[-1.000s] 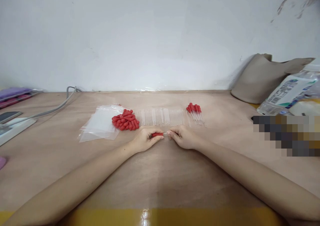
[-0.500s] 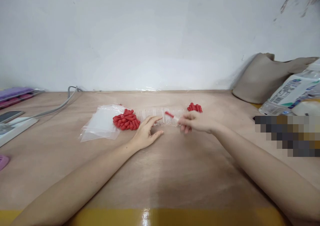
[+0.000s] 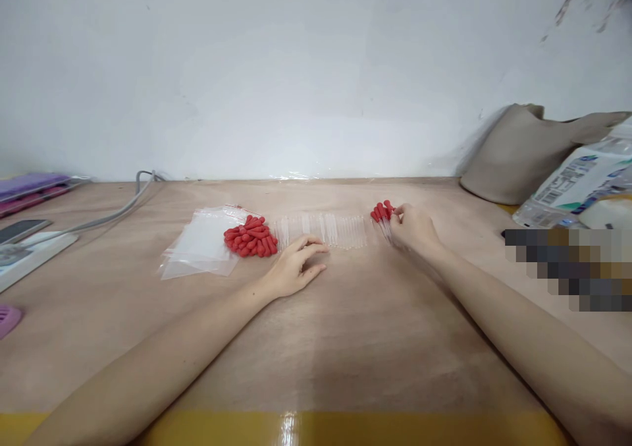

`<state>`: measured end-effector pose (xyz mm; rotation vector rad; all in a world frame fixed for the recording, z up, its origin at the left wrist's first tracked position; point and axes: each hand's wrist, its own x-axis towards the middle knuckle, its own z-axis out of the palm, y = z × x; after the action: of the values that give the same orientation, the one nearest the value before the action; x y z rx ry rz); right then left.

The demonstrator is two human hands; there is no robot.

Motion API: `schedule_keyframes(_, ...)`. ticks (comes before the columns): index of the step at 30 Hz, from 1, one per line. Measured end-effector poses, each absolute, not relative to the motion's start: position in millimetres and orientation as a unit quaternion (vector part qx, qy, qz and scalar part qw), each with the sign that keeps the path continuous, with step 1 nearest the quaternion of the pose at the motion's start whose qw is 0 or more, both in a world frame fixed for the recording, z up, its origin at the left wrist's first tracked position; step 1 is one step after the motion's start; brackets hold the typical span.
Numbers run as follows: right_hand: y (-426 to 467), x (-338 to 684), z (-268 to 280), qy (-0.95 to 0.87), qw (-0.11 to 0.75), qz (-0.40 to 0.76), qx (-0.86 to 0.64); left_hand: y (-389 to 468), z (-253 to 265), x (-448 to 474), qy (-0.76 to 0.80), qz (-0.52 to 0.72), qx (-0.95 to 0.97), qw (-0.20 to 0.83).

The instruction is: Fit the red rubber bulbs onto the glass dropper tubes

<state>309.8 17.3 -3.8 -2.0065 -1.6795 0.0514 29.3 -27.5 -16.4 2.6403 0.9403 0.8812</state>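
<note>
Red-capped tubes partly behind right hand

The light is bright, cool and rather even, and it makes the wall look pale grey-blue. A white glare lies on the yellow strip at the bottom, and small glints shine along the back edge of the desk. Soft shadow follows the right forearm, and another one falls on the wall beside the grey bag. The clear tubes are washed out, their outlines difficult to separate. Toward the sides, the wide lens stretches shapes. At right, coarse square blocks hide one area.
</note>
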Motion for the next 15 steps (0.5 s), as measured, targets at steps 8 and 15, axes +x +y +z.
schedule_keyframes(8, 14.9, 303.7, -6.9, -0.640, 0.222, 0.008, -0.736, -28.3, -15.2, 30.3, 0.322, 0.293, 0.895, 0.098)
schedule_keyframes(15, 18.6, 305.5, -9.3, -0.625, 0.191, -0.007, -0.757, -27.7, -16.9, 29.9, 0.320, 0.289, 0.896, 0.104)
